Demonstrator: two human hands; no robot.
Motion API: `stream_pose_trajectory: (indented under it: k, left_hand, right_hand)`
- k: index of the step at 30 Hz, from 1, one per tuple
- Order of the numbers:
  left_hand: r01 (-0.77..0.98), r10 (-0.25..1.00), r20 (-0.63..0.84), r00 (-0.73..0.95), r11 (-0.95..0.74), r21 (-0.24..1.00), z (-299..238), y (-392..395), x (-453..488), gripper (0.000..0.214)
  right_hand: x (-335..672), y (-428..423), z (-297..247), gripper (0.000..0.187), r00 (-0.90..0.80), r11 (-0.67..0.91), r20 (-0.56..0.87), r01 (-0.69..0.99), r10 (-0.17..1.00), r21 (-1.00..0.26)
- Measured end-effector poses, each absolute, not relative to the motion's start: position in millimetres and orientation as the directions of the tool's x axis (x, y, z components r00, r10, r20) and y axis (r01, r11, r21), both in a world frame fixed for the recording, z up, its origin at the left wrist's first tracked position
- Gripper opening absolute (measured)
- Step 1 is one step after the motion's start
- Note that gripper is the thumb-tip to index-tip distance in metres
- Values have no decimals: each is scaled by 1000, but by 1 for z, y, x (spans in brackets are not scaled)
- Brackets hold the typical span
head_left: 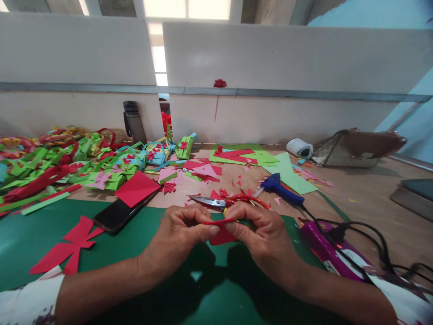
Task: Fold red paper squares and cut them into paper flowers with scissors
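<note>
Remote view: both hands pinching. Left hand and right hand each have thumb and fingers closed on a small red paper piece, held up over the green mat. Its upper edge looks folded; fingertips hide the rest. I judge uneven thumb pressure could crease it crooked or tear it. Scissors lie just beyond the knuckles, points leftward; a careless forward reach could nick a finger. Glue gun rests on the tabletop; I can't tell whether it's hot. Black cables loop by the right forearm, so a sleeve might snag them. Red cut-out sits near the left forearm, which could crumple it.
</note>
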State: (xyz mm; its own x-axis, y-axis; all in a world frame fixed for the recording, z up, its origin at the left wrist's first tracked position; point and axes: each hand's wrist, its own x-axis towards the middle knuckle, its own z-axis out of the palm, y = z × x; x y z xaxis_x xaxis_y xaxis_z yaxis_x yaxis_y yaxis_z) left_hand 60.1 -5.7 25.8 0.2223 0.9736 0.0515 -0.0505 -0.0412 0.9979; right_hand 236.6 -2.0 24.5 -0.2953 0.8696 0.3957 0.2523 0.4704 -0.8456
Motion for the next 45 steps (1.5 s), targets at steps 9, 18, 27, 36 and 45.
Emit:
stream_pose_trajectory:
  k: [9, 18, 27, 36, 45]
  left_hand:
    - [-24, 957, 63, 282, -58, 998, 22, -5, 58, 19]
    - [10, 959, 88, 269, -94, 996, 21, -6, 57, 25]
    - [104, 947, -65, 316, 33, 994, 20, -8, 67, 27]
    - [161, 948, -85, 306, 37, 986, 15, -8, 68, 26]
    - [144, 944, -72, 323, 26, 989, 13, -8, 66, 31]
  right_hand:
    - [236, -1, 29, 11, -267, 403, 340, 237, 902, -884]
    - [235, 0, 29, 10, -256, 351, 294, 219, 921, -910]
    - [235, 3, 26, 11, -242, 292, 242, 199, 939, -935]
    - [234, 4, 24, 14, -238, 240, 187, 215, 953, -947]
    - [232, 6, 27, 12, -297, 212, 129, 269, 946, -940]
